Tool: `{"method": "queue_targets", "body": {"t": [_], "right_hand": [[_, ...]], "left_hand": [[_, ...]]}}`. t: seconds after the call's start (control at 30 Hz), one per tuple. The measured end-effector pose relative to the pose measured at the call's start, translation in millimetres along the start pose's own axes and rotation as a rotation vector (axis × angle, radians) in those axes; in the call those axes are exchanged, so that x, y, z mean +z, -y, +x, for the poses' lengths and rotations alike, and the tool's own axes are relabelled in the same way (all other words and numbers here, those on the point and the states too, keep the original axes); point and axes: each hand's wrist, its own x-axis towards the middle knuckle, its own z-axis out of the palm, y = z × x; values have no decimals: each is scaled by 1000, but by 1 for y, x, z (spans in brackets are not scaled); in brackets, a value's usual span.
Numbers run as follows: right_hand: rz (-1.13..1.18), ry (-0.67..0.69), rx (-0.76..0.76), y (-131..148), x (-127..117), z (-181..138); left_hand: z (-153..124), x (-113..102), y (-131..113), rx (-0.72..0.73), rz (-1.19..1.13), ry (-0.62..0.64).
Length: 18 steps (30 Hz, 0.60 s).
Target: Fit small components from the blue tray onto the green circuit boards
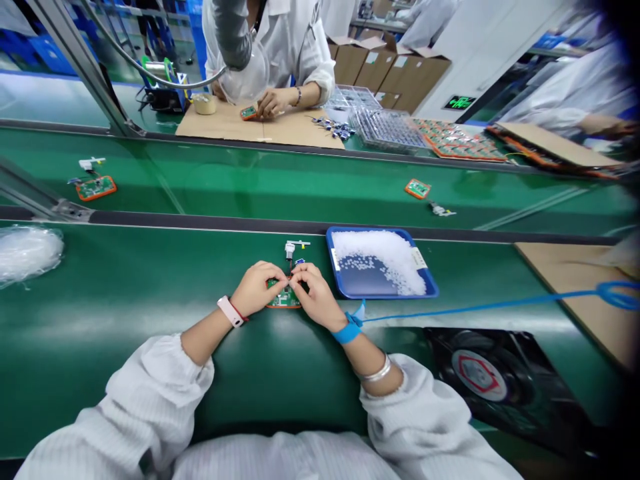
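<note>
Green workbench [125,287], white pillar [500,57], green sign [459,102] — floor [170,41] apparently greenish

White, seemingly striped sleeves [143,380], pink wristband [230,311], blue strap [347,333] and silver bangle [378,371] are worn.

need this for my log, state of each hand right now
Left hand: at the circuit board; whether it grips can't be told.
Right hand: at the same board; also can't be told.
</note>
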Motion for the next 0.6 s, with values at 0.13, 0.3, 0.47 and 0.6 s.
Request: {"method": "queue_targets", "body": {"t": [0.13,0.3,0.47,0.6], "right_hand": [[-20,15,14,0,0,1],[-35,21,70,-3,1,4],[-57,3,85,-1,7,5],[-138,-34,-10,9,-10,4]], "left_hand": [[1,1,0,-16,105,46],[5,2,-2,-57,156,73],[5,1,-2,-96,83,41],[1,0,2,-42,22,-6]]}}
